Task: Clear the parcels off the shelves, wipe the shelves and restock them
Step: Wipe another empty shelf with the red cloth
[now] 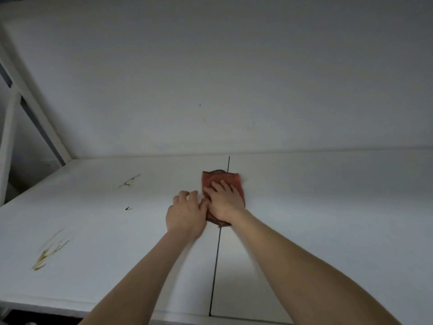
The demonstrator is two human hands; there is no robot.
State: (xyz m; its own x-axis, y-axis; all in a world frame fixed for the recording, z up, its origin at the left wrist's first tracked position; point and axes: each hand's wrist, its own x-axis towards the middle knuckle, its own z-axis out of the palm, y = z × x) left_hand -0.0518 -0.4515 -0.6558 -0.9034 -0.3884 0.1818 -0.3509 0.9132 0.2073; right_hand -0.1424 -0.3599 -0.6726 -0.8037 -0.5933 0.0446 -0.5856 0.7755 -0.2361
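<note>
Shelf first: wide, white, smooth matt board under a plain white back panel, no parcels in sight. Red-orange cloth, soft and crumpled, sits on the dark seam near the back. Right hand is on it, grip spread flat and pressing down. Left hand is just beside, fingers bent, pinching nothing. Best play looks like a flat palm and long overlapping strokes, then left to those brown streaky stains, which likely want firmer rubbing.
</note>
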